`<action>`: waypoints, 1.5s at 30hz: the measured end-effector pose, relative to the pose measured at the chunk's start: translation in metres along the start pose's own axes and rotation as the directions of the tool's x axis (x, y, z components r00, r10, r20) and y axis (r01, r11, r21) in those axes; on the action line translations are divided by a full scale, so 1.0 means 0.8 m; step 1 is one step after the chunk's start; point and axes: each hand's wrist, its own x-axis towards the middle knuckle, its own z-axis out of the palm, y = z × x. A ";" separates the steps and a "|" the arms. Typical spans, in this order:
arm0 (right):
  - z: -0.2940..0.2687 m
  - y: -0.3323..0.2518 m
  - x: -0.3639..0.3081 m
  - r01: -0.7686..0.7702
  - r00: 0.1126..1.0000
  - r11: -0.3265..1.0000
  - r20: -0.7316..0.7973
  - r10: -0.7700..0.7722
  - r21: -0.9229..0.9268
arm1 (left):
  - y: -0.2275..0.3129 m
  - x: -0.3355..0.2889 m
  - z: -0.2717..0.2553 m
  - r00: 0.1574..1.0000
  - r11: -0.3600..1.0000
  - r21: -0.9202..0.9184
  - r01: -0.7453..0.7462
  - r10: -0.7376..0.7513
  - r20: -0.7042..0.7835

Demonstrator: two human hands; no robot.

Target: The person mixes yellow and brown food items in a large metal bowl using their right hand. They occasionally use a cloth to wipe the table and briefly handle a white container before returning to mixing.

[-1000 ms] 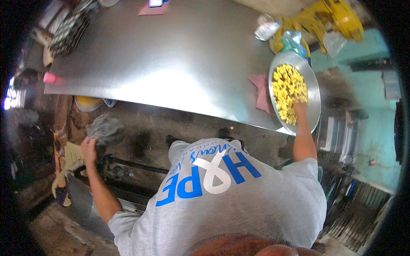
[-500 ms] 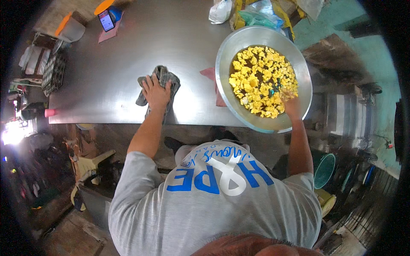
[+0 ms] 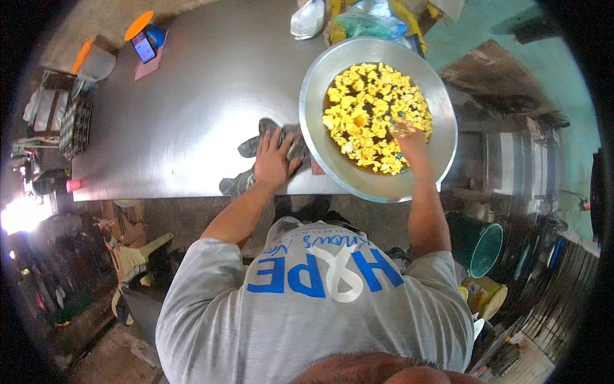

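Note:
My left hand [image 3: 276, 160] lies flat with its fingers spread on a crumpled dark grey cloth [image 3: 265, 128], at the near edge of the metal table, just left of a large metal basin [image 3: 313, 83]. Inside the basin, bright yellow crumbly chunks [image 3: 358, 105] lie in a dark liquid, with a few blue-green specks among them. My right hand [image 3: 409, 142] reaches into the chunks on the basin's right side. Its fingertips are partly covered and blurred, so their grip is hidden.
A phone [image 3: 144, 48] on a pink cloth and an orange-lidded tub [image 3: 96, 61] are at the far left. Plastic bags [image 3: 371, 22] sit behind the basin. A reddish cloth [image 3: 317, 168] shows at its left side. A green bucket [image 3: 486, 249] stands below right.
My left hand and the grey cloth have slid right, closer to the basin. My right hand has shifted slightly inward among the yellow chunks. The whole view has shifted a little.

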 end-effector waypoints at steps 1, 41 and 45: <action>0.009 0.006 0.005 0.044 0.999 0.999 0.027 -0.044 -0.030 | -0.001 -0.012 -0.004 0.998 0.999 -0.011 -0.050 0.051 0.031; 0.018 -0.072 0.065 0.163 0.977 0.978 0.113 -0.178 0.131 | 0.025 0.001 0.039 0.744 0.790 -0.086 0.607 -0.603 -0.288; 0.056 -0.075 0.086 0.188 0.915 0.976 0.343 -0.213 0.105 | 0.019 0.023 0.042 0.709 0.737 -0.013 0.676 -0.654 -0.265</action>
